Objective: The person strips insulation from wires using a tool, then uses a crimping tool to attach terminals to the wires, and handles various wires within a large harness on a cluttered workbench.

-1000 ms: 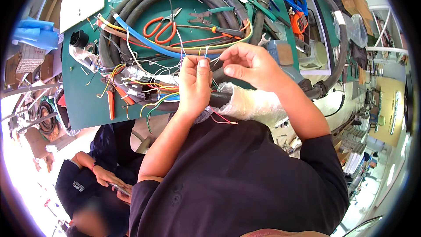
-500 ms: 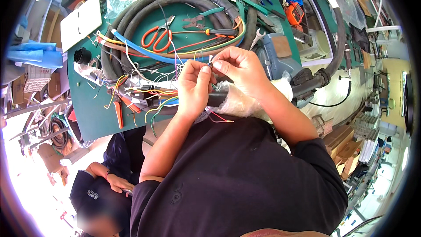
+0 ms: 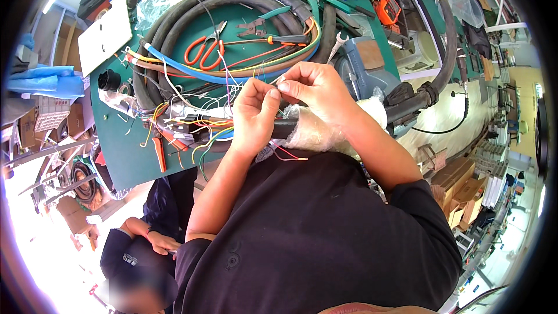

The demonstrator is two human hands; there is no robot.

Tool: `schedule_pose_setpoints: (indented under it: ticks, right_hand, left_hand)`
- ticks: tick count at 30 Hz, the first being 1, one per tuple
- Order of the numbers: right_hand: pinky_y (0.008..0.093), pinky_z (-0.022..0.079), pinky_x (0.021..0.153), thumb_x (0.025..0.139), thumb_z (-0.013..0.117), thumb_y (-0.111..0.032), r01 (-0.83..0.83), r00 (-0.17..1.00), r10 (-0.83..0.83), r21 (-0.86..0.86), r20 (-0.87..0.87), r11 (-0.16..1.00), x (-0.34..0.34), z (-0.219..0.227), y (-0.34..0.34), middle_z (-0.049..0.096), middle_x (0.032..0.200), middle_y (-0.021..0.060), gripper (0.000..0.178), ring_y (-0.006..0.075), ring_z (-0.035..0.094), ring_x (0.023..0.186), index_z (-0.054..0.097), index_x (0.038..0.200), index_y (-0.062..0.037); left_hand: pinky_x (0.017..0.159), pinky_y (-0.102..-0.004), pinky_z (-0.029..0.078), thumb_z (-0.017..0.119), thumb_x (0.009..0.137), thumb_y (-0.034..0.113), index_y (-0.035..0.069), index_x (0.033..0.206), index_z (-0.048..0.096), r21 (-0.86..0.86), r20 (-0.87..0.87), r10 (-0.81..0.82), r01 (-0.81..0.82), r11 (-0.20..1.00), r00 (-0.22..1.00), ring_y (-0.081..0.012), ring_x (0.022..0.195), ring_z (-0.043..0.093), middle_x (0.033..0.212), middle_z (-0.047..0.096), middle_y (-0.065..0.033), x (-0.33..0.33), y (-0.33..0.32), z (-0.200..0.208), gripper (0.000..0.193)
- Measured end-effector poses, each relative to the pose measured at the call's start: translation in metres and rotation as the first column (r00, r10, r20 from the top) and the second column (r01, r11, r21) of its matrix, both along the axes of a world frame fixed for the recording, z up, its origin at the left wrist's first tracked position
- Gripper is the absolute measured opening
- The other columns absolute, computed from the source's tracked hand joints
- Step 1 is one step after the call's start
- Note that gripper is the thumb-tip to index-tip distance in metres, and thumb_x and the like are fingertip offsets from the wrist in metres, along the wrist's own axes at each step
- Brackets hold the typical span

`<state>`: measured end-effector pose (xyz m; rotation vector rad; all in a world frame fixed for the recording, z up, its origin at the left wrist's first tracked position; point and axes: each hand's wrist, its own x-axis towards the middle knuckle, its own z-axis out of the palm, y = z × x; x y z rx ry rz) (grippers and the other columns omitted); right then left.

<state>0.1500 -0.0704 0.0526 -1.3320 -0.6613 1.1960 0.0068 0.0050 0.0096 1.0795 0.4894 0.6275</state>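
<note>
My left hand (image 3: 254,110) is closed, thumb pressed to the index finger. Its tips meet those of my right hand (image 3: 317,90), also closed in a pinch. Whatever they grip is too small to make out; thin wires show just beyond the fingertips. Loose coloured wires (image 3: 212,144), yellow, green and orange among them, spread out left of my left hand. Under my hands runs a thick black cable (image 3: 283,128), its right part wrapped in clear plastic film (image 3: 314,131). Beyond them lies a coil of black cable (image 3: 152,32) with blue, brown and yellow-green cores (image 3: 192,71).
Red-handled scissors (image 3: 203,51), a wire stripper (image 3: 253,27) and an orange-and-black screwdriver (image 3: 288,40) lie within the coil. To the right stand a blue-grey vise (image 3: 363,61) and a wrench (image 3: 337,45). Another person's hand (image 3: 160,243) is at lower left.
Both hands stay fingertip to fingertip; the small white and dark bit seen between them before is now hidden. The view has shifted slightly.
</note>
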Motion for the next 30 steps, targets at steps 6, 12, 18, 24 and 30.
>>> schedule_pose_setpoints:
  ticks: [6, 12, 18, 24, 30]
  right_hand:
    - [0.0229, 0.046, 0.062, 0.089, 0.065, -0.011, -0.058, 0.998, 0.058, -0.012, -0.015, 0.998, 0.01, 0.003, 0.0, 0.063, 0.076, 0.0041, 0.015, 0.0077, 0.056, 0.068, 0.063, 0.093, 0.0034]
    - [0.0234, 0.046, 0.065, 0.088, 0.066, -0.014, -0.049, 0.998, 0.05, -0.031, 0.026, 0.998, 0.01, 0.004, 0.001, 0.062, 0.076, 0.0033, 0.016, 0.009, 0.056, 0.07, 0.063, 0.093, 0.0018]
    - [0.0226, 0.045, 0.061, 0.088, 0.065, -0.011, -0.049, 0.993, 0.052, -0.037, 0.101, 0.998, 0.011, 0.007, 0.0, 0.062, 0.074, 0.0029, 0.014, 0.0069, 0.056, 0.068, 0.063, 0.089, 0.0026]
    - [0.0239, 0.048, 0.063, 0.087, 0.065, -0.01, -0.063, 0.983, 0.059, 0.022, 0.175, 0.998, 0.015, -0.001, -0.002, 0.064, 0.084, 0.004, 0.016, 0.0089, 0.059, 0.074, 0.063, 0.098, 0.0]
    - [0.0327, 0.051, 0.079, 0.075, 0.068, -0.012, -0.483, 0.048, -0.198, 0.196, 0.979, 0.854, 0.029, 0.023, 0.001, 0.061, 0.103, 0.0034, 0.032, 0.0209, 0.059, 0.094, 0.064, 0.107, -0.0079]
  left_hand:
    - [0.058, -0.0184, 0.037, 0.057, 0.092, 0.007, 0.004, 0.087, 0.05, 0.014, -0.017, -0.006, 0.006, 1.0, 1.0, -0.0017, 0.065, 0.044, 0.075, 0.053, 0.0031, 0.0, -0.001, 0.002, 0.009]
    - [0.059, -0.0183, 0.039, 0.059, 0.092, 0.01, 0.002, 0.091, 0.053, -0.033, 0.0, 0.008, -0.008, 0.999, 1.0, -0.0022, 0.066, 0.047, 0.076, 0.056, 0.0019, 0.002, -0.001, 0.008, 0.01]
    - [0.06, -0.018, 0.041, 0.061, 0.092, 0.013, 0.001, 0.09, 0.054, -0.001, -0.033, -0.018, 0.018, 1.0, 0.999, -0.0023, 0.067, 0.05, 0.078, 0.058, 0.001, 0.0, 0.0, 0.004, 0.014]
    - [0.059, -0.0179, 0.039, 0.06, 0.092, 0.012, 0.002, 0.09, 0.053, -0.008, -0.024, -0.014, 0.013, 1.0, 1.0, -0.002, 0.067, 0.047, 0.076, 0.056, 0.0022, -0.001, 0.0, 0.002, 0.012]
    - [0.059, -0.0178, 0.036, 0.058, 0.092, 0.009, 0.004, 0.087, 0.051, -0.067, 0.019, -0.039, 0.04, 0.997, 0.999, -0.0016, 0.066, 0.044, 0.075, 0.053, 0.0036, -0.002, 0.003, -0.001, 0.01]
